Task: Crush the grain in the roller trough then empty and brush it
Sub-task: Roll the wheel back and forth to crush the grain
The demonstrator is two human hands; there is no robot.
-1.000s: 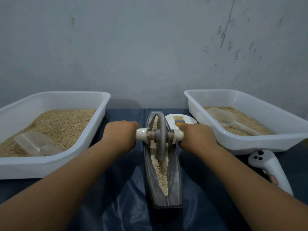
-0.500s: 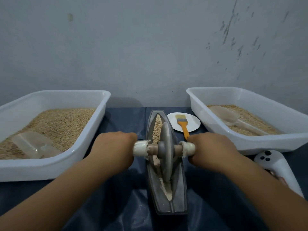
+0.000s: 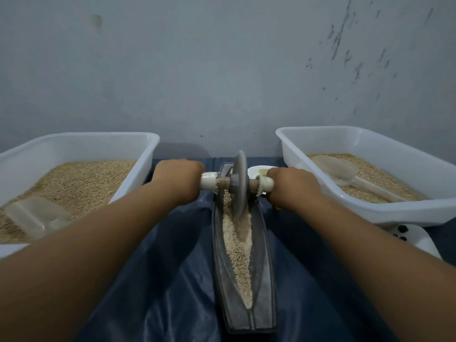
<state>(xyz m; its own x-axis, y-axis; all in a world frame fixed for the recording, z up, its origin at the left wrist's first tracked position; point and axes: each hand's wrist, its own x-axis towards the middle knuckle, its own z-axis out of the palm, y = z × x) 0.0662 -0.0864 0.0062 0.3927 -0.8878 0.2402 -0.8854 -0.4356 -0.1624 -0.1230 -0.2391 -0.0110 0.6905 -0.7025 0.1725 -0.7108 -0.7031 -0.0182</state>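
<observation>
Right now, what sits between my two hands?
In the head view, the roller wheel on its axle, standing in the grain-filled trough, lies between left hand and right hand.

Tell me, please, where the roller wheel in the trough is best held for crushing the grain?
Hold the roller wheel by the two white handle ends of its axle, one hand on each side, coming down from above. The disc stands upright in the narrow trough, so only the axle sticks out sideways. The left hand and right hand grip it that way now.
</observation>
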